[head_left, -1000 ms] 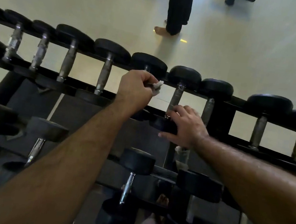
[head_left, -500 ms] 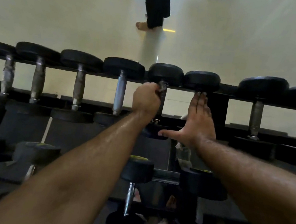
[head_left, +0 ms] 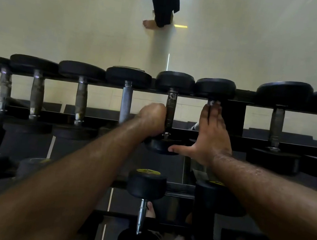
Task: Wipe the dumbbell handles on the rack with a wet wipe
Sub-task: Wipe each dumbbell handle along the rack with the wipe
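My left hand (head_left: 153,117) is curled around a handle (head_left: 170,109) on the top tier of the rack (head_left: 234,118); the wipe is not visible and is presumably folded inside the fist. My right hand (head_left: 210,136) lies flat on the next dumbbell to the right, fingers straight and together, their tips (head_left: 213,105) at the top of its handle just under the far head (head_left: 215,87), thumb spread out to the left near the wiped dumbbell's near head (head_left: 162,146).

Where the work lies: the top tier carries a row of dumbbells side by side, each with a metal handle running away from me between two black heads. To the left stand four handles (head_left: 125,102) in plain view; to the right, two thicker ones (head_left: 276,127). A lower tier holds more, one with a yellow label on its head (head_left: 146,185).

Handling, as I judge it: these are heavy, rigid pieces that sit firm in the rack, so nothing needs lifting. The handle is hard metal, looks knurled and worn, and will grip the wipe rather than slide. The wipe is soft, thin and damp; it can bunch or tear on the knurling. I should wrap it round the mid-handle and run it end to end between the heads, with a twist. The flat right hand steadies me against the rack.

Beyond the rack, a person's bare foot (head_left: 149,24) stands on the pale floor (head_left: 65,23).
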`<state>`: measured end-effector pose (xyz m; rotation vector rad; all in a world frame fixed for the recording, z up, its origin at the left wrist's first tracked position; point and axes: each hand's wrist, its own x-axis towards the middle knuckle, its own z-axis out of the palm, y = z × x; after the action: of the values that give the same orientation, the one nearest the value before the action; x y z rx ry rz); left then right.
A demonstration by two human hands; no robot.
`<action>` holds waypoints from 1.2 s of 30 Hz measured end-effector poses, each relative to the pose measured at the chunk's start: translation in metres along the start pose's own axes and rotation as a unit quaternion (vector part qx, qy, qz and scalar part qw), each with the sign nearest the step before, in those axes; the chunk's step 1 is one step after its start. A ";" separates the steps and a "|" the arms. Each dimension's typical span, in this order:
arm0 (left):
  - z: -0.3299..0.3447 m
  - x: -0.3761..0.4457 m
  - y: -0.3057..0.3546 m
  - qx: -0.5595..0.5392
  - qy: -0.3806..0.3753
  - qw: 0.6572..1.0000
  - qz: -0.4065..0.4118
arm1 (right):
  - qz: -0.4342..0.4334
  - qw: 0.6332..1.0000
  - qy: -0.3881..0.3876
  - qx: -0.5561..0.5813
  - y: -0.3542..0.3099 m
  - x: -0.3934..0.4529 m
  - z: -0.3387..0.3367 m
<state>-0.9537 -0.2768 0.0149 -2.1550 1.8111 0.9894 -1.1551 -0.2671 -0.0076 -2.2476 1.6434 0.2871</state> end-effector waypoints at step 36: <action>0.016 0.012 -0.010 -0.164 0.249 0.953 0.045 | -0.015 0.999 -0.024 -0.016 0.002 0.002 -0.003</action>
<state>-0.9494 -0.2762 -0.0070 -2.7484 2.0919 0.8680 -1.1571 -0.2702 -0.0058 -2.2689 1.5899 0.3576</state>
